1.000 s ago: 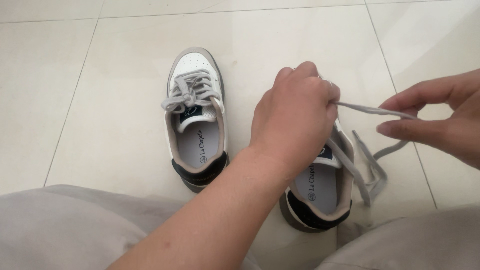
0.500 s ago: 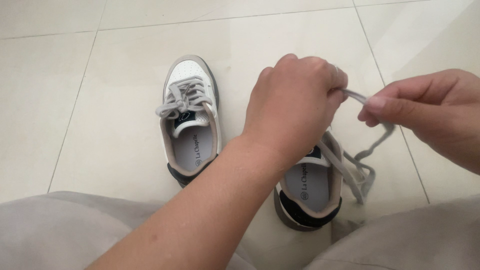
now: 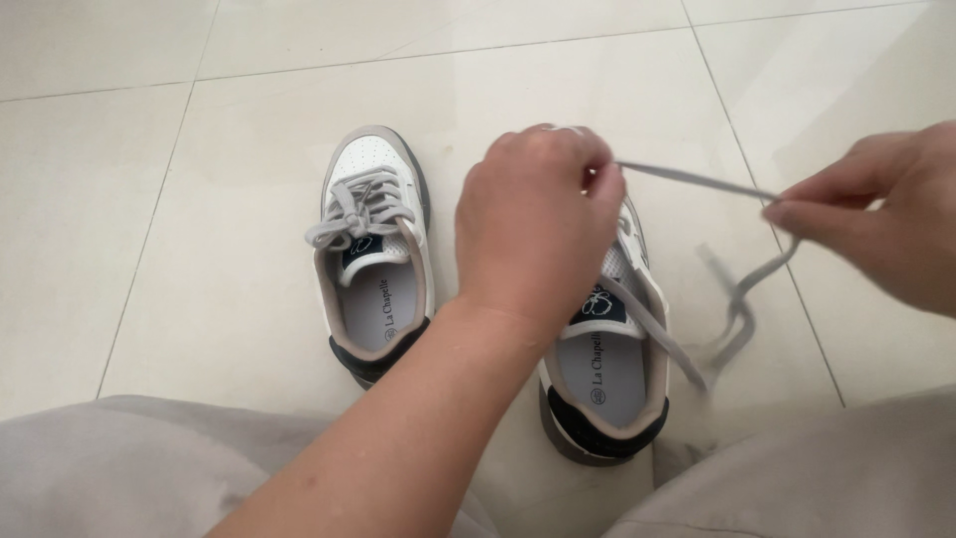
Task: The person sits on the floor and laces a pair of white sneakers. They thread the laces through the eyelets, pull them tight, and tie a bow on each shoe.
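Two white sneakers with grey trim and dark heels stand on the tiled floor. The left sneaker [image 3: 370,249] has its grey laces tied in a bow. My left hand [image 3: 538,224] is closed over the front of the right sneaker [image 3: 602,374], pinching its grey lace [image 3: 697,181] near the eyelets and hiding the toe. That lace runs taut to my right hand [image 3: 881,224], which pinches it between thumb and fingers. The loose remainder of the lace [image 3: 732,319] hangs in a loop down to the floor beside the shoe.
Pale glossy floor tiles [image 3: 199,199] with thin grout lines surround the shoes. My knees in light grey trousers [image 3: 119,468] fill the bottom of the view on both sides.
My right hand has pulled away to the right, drawing the lace taut. My left hand has shifted slightly left and down over the shoe. The view has drifted, so both shoes sit a little lower and further left.
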